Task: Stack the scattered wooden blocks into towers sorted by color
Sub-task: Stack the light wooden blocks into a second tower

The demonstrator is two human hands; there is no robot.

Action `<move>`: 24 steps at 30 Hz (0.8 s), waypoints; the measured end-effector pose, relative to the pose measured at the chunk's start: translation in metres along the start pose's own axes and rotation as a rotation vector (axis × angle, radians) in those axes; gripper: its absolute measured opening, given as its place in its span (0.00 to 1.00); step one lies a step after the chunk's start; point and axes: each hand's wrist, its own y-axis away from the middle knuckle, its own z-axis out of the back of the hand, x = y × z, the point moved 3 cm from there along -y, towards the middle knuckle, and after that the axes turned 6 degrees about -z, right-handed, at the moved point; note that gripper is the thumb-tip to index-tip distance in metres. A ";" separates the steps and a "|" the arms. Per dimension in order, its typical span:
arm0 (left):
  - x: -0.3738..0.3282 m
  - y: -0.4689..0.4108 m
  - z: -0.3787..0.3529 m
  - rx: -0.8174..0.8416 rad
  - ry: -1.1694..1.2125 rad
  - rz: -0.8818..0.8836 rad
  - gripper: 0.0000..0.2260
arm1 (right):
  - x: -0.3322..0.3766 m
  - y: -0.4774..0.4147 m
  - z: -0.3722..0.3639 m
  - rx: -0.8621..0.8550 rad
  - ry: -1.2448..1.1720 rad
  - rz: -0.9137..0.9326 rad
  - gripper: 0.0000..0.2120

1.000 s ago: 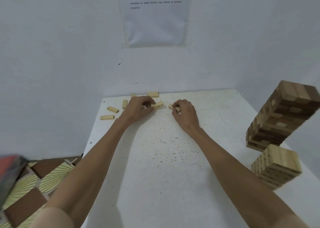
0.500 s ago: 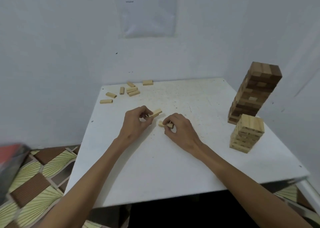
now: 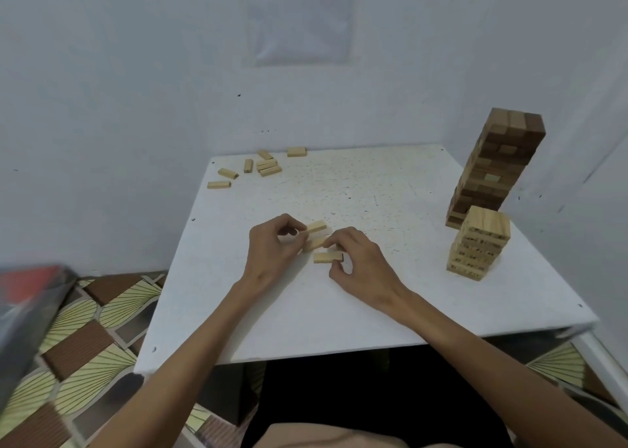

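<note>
Three light wooden blocks sit between my hands at the middle of the white table [image 3: 339, 311]. My left hand [image 3: 272, 253] pinches the top light block [image 3: 316, 226]. A second light block [image 3: 314, 243] lies just below it, touched by fingers of both hands. My right hand [image 3: 360, 264] pinches the nearest light block [image 3: 328, 257], which lies flat on the table. Several more loose light blocks [image 3: 268, 168] lie scattered at the far left corner. A short light tower [image 3: 479, 243] stands at the right, with a taller, mostly dark tower [image 3: 496, 168] behind it.
White walls close in the table at the back and right, with a paper sheet [image 3: 299, 15] taped up. A patterned floor [image 3: 85, 345] shows at the left, beside a blurred red and grey object [image 3: 27, 298]. The table's near edge lies close to my body.
Both hands pulled back from the far scattered pile to the table's middle, each carrying a light block. Now three blocks lie together between the hands.
</note>
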 end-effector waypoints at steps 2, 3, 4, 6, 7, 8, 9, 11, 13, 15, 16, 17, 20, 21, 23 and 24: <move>0.002 -0.002 0.004 -0.016 -0.011 0.065 0.04 | -0.002 -0.002 0.001 -0.012 -0.011 -0.029 0.16; 0.002 -0.002 0.004 -0.012 -0.009 0.111 0.03 | -0.003 -0.004 0.002 -0.011 -0.010 -0.037 0.17; 0.002 -0.002 0.003 -0.003 -0.012 0.145 0.02 | -0.005 -0.006 0.002 -0.007 -0.004 -0.042 0.17; 0.002 0.000 0.002 0.037 -0.082 0.113 0.02 | -0.008 -0.011 0.002 0.007 0.003 -0.057 0.19; 0.002 0.001 0.003 0.067 -0.125 0.056 0.02 | -0.009 -0.014 0.002 0.013 -0.004 -0.071 0.20; 0.003 0.001 0.003 0.101 -0.151 0.000 0.04 | -0.010 -0.016 0.001 0.016 -0.015 -0.087 0.20; 0.003 0.001 0.003 0.137 -0.160 -0.042 0.07 | -0.011 -0.018 0.000 0.015 -0.023 -0.101 0.21; 0.004 0.004 0.000 0.204 -0.186 -0.086 0.16 | -0.012 -0.022 0.000 0.014 -0.021 -0.120 0.22; 0.002 0.006 -0.004 0.235 -0.245 -0.109 0.23 | -0.012 -0.025 0.002 0.035 -0.013 -0.133 0.22; 0.003 0.003 -0.006 0.229 -0.252 -0.091 0.24 | -0.014 -0.028 0.004 0.073 -0.008 -0.148 0.22; 0.005 0.000 -0.006 0.233 -0.244 -0.078 0.24 | -0.015 -0.030 0.006 0.097 0.000 -0.158 0.22; 0.005 -0.003 -0.006 0.256 -0.239 -0.076 0.24 | -0.016 -0.031 0.009 0.124 0.012 -0.168 0.23; 0.008 -0.013 -0.005 0.390 -0.216 -0.096 0.26 | -0.015 -0.036 0.017 0.230 0.055 -0.190 0.25; 0.008 -0.016 -0.005 0.427 -0.224 -0.109 0.27 | -0.014 -0.038 0.018 0.265 0.061 -0.198 0.25; 0.008 -0.021 -0.003 0.462 -0.298 -0.134 0.31 | -0.012 -0.043 0.020 0.319 0.066 -0.210 0.26; 0.007 -0.022 -0.002 0.464 -0.345 -0.141 0.34 | -0.012 -0.045 0.020 0.340 0.074 -0.213 0.26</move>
